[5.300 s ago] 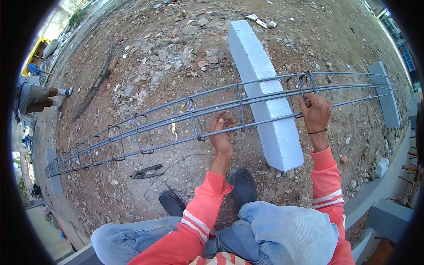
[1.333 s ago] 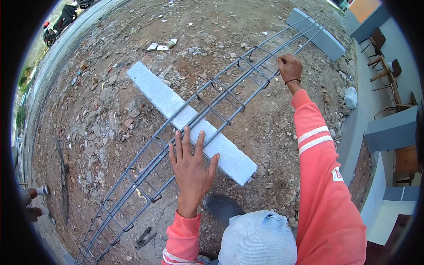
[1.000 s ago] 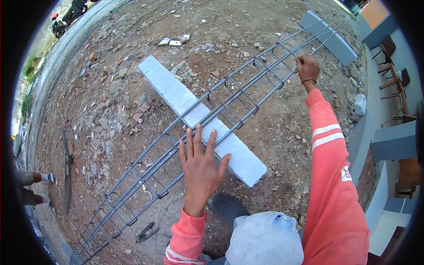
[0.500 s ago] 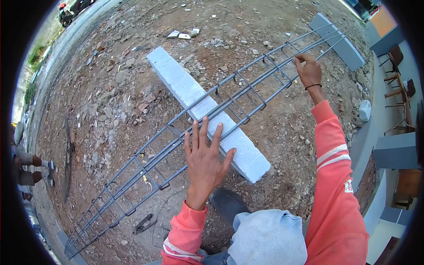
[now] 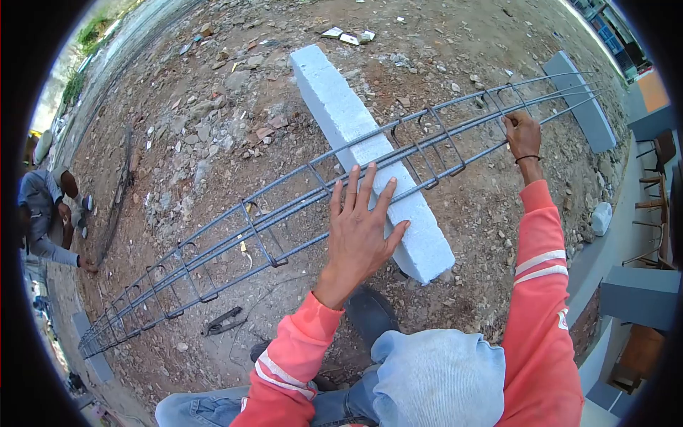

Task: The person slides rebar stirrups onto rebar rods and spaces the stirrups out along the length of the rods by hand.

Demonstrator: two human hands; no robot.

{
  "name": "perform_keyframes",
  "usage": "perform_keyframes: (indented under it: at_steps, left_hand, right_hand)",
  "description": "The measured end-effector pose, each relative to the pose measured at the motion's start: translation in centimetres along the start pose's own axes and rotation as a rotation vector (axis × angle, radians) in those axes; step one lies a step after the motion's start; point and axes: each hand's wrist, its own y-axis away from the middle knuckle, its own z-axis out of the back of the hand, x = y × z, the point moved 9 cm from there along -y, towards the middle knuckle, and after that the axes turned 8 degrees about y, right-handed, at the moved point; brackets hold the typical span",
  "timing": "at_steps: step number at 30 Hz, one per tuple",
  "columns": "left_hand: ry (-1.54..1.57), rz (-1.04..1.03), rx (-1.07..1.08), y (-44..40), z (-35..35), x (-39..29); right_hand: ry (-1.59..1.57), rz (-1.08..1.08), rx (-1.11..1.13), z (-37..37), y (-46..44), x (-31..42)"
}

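Note:
A long rebar cage, several ribbed steel bars with square stirrups around them, runs diagonally from lower left to upper right. It rests across a pale block beam. My left hand lies with fingers spread over the cage's near bars, above the block. Farther right, my right hand is closed, its fingertips pinching a stirrup at the near side of the cage. The fingers partly hide that stirrup. A pair of dark pliers lies on the ground below the cage.
Other blocks stand under the cage's far right end and lower left end. At the left a person crouches, one hand near the ground. Rubble covers the soil. A white plastic jug and chairs are at the right.
My view has shifted, showing more of the crouching person at left. My right hand has moved slightly nearer along the cage and stays closed; my left hand remains spread on the bars.

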Motion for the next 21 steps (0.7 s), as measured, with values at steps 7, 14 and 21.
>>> perform_keyframes:
  at_steps: [7, 14, 21]
  left_hand:
    - [0.054, -0.006, -0.039, 0.3, 0.2, 0.3]
    - [0.211, -0.122, -0.102, -4.1, -0.5, -5.0]
    - [0.178, -0.104, -0.120, -7.8, -4.9, -3.3]
  right_hand:
    - [0.093, -0.047, -0.091, 3.3, 0.7, 2.9]
    - [-0.319, 0.047, 0.279, 2.9, 5.2, 15.3]
    - [-0.316, -0.069, 0.190, 1.3, 4.1, 10.2]
